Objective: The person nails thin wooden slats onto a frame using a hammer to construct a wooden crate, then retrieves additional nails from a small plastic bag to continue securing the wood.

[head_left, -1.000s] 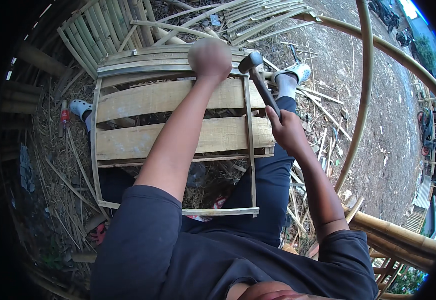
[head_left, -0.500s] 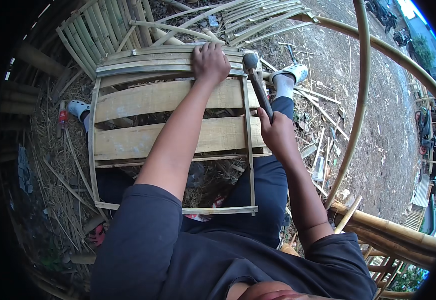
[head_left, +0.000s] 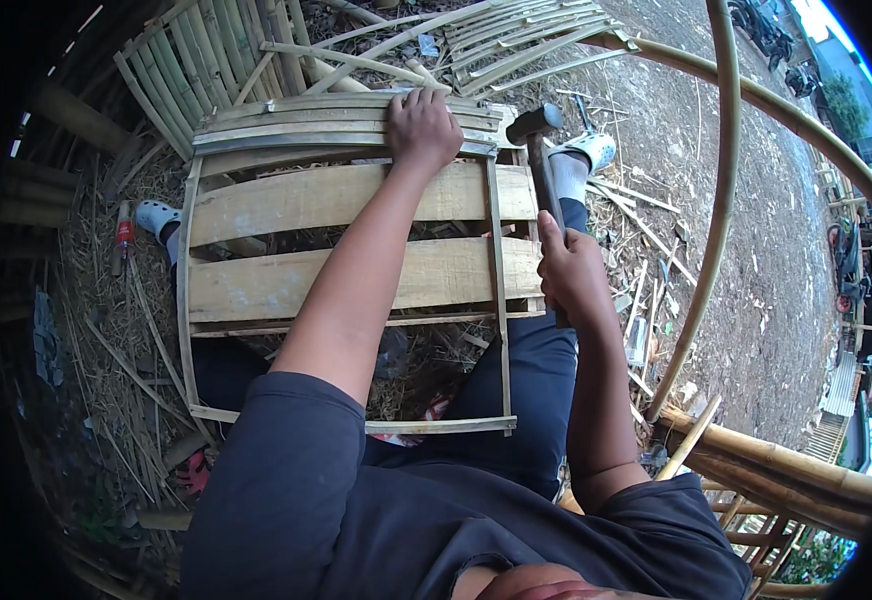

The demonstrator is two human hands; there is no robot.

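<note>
A hammer [head_left: 542, 172] with a dark head and long handle is held upright in my right hand [head_left: 573, 275], its thumb along the handle. The head hovers just beyond the right end of a stack of split bamboo slats [head_left: 296, 122]. My left hand [head_left: 424, 128] is closed over those slats near their middle, fingers curled across the far edge. The slats lie along the far side of a thin bamboo frame [head_left: 497, 265], which rests over a low bench of pale wooden planks [head_left: 341, 277]. The near part of the frame extends over my lap.
Upright bamboo panels [head_left: 191, 60] and a slatted piece [head_left: 516, 45] lie beyond the bench. A curved bamboo pole [head_left: 726, 150] rises at the right, above thick bamboo rails [head_left: 786, 470]. Offcuts litter the ground, and a bottle with a red label [head_left: 124, 235] lies at the left.
My right hand and the hammer have shifted right, and the hammer head has turned from end-on to side-on. My left hand stays on the slats.
</note>
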